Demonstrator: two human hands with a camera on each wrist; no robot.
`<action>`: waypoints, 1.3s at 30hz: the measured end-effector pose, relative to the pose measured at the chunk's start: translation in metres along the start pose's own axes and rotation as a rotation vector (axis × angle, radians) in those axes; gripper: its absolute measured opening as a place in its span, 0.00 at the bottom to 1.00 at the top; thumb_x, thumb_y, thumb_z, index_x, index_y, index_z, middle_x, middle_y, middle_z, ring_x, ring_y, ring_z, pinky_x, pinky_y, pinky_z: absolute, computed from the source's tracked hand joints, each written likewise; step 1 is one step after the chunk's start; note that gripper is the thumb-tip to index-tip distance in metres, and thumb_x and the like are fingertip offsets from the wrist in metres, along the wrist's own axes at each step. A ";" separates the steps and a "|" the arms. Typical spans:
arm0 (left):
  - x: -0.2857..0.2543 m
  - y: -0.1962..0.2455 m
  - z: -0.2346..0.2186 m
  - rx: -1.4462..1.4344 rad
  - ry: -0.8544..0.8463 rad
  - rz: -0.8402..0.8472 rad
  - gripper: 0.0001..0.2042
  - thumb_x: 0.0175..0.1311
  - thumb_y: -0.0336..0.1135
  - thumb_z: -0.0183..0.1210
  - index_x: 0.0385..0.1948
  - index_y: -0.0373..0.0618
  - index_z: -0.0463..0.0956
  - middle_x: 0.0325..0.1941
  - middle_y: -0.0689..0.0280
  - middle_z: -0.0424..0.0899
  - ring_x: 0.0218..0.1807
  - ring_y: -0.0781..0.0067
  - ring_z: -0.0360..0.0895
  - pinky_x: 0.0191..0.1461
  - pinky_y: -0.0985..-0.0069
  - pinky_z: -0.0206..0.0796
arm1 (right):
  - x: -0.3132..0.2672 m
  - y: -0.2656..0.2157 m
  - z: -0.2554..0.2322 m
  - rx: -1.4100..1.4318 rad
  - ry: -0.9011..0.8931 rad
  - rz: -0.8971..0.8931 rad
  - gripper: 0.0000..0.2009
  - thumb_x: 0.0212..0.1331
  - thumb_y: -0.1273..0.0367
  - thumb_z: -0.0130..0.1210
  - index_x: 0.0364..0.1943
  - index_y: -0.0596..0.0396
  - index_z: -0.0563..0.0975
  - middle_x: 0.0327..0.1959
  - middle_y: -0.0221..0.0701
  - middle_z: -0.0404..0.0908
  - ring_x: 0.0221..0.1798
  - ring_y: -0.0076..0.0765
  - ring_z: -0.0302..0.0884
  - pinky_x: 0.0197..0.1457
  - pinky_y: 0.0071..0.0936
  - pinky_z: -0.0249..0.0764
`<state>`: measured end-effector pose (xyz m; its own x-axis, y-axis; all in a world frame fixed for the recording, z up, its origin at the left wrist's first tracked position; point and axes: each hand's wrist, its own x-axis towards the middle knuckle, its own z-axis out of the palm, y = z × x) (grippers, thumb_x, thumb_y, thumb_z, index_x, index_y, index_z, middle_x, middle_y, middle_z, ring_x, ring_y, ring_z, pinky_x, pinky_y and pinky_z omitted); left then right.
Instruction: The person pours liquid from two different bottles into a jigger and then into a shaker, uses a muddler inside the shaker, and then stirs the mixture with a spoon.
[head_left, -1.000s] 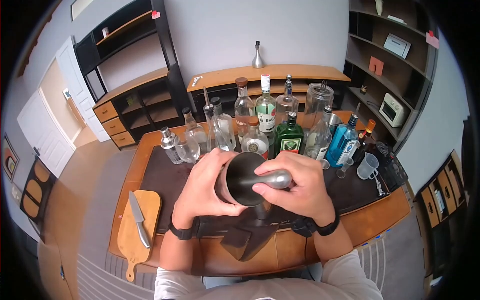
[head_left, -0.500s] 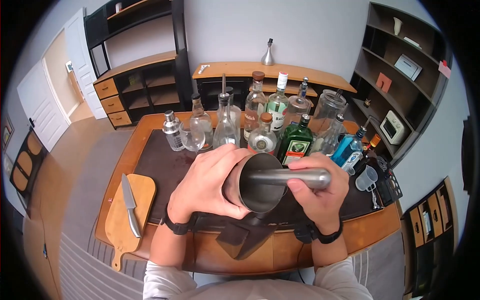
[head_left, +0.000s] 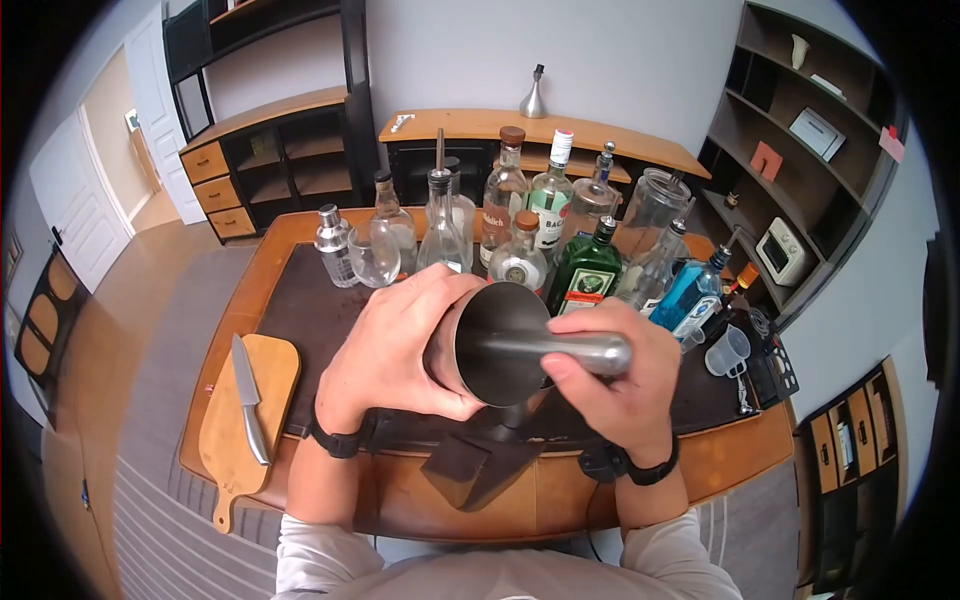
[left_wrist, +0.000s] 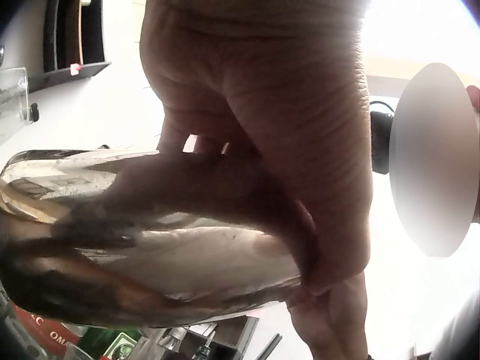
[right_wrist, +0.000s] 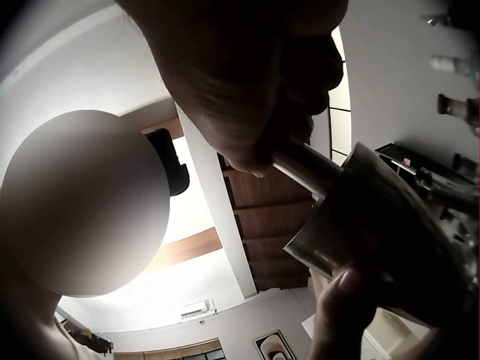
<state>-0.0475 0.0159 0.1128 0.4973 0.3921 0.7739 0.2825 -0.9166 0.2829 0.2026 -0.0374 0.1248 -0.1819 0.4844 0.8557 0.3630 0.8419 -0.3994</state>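
My left hand (head_left: 400, 345) wraps round a metal shaker tin (head_left: 485, 375), tilted so its open mouth faces up toward the head camera. In the left wrist view the tin's shiny side (left_wrist: 195, 262) lies across the fingers and thumb. My right hand (head_left: 630, 375) grips a steel muddler (head_left: 595, 350) near its rounded top end. The muddler's shaft runs down over the rim into the tin, its lower end hidden inside. From the right wrist, the shaft (right_wrist: 307, 169) shows between the curled fingers and the tin's mouth.
Several bottles stand behind the hands, among them a green one (head_left: 585, 275) and a blue one (head_left: 695, 300). A wine glass (head_left: 375, 255) and a cocktail shaker (head_left: 335, 245) are at left. On a cutting board (head_left: 280, 375) lies a knife (head_left: 248, 400). A plastic jug (head_left: 727, 352) sits at right.
Half a second ago the right hand had drawn the muddler further out of the tin than a second ago; now it is partway back in. The left hand keeps its hold.
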 end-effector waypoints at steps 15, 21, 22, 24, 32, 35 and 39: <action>-0.003 -0.002 -0.003 0.040 -0.024 -0.042 0.40 0.34 0.46 0.81 0.55 0.40 0.77 0.45 0.55 0.82 0.46 0.46 0.83 0.50 0.60 0.77 | 0.004 -0.007 -0.001 0.054 -0.160 0.005 0.12 0.56 0.73 0.73 0.43 0.58 0.84 0.30 0.36 0.85 0.27 0.37 0.83 0.32 0.26 0.75; -0.004 -0.005 -0.003 0.066 -0.026 -0.020 0.39 0.36 0.46 0.80 0.55 0.40 0.77 0.44 0.55 0.81 0.46 0.45 0.83 0.49 0.58 0.77 | 0.001 -0.001 0.003 0.070 -0.141 -0.038 0.13 0.57 0.71 0.73 0.44 0.58 0.85 0.32 0.36 0.85 0.29 0.37 0.84 0.32 0.26 0.75; -0.003 -0.006 -0.003 0.081 -0.022 -0.010 0.39 0.36 0.46 0.80 0.55 0.40 0.77 0.44 0.55 0.81 0.46 0.45 0.83 0.49 0.58 0.77 | 0.002 -0.003 0.004 0.059 -0.170 -0.037 0.13 0.57 0.71 0.73 0.45 0.58 0.85 0.32 0.36 0.85 0.29 0.36 0.84 0.33 0.26 0.76; -0.004 -0.007 -0.001 0.105 -0.007 0.006 0.40 0.36 0.47 0.80 0.56 0.40 0.76 0.44 0.55 0.80 0.45 0.45 0.82 0.48 0.58 0.76 | -0.001 -0.003 0.001 0.057 -0.142 -0.004 0.14 0.58 0.70 0.74 0.47 0.59 0.85 0.35 0.36 0.87 0.32 0.33 0.86 0.35 0.25 0.76; -0.005 -0.003 -0.003 0.080 -0.022 -0.022 0.42 0.35 0.47 0.80 0.57 0.39 0.76 0.43 0.56 0.78 0.44 0.46 0.81 0.47 0.59 0.76 | 0.001 -0.002 0.000 0.104 -0.065 -0.041 0.16 0.57 0.73 0.74 0.48 0.61 0.85 0.39 0.39 0.88 0.37 0.33 0.86 0.41 0.24 0.77; -0.005 -0.003 -0.003 0.086 -0.015 -0.016 0.42 0.35 0.47 0.80 0.58 0.40 0.76 0.42 0.56 0.78 0.44 0.46 0.81 0.47 0.59 0.76 | 0.001 -0.004 -0.005 0.124 -0.085 0.016 0.16 0.56 0.72 0.75 0.48 0.61 0.85 0.39 0.39 0.88 0.38 0.35 0.86 0.42 0.25 0.78; -0.005 -0.005 -0.002 0.059 -0.027 -0.029 0.42 0.35 0.47 0.80 0.58 0.40 0.76 0.43 0.56 0.78 0.44 0.47 0.81 0.47 0.59 0.76 | 0.001 0.002 0.002 0.071 -0.040 -0.025 0.15 0.57 0.73 0.74 0.48 0.61 0.85 0.39 0.38 0.88 0.37 0.32 0.86 0.40 0.24 0.77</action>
<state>-0.0528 0.0181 0.1090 0.5101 0.4211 0.7500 0.3442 -0.8990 0.2707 0.2013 -0.0349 0.1240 -0.2270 0.4713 0.8523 0.2922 0.8678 -0.4020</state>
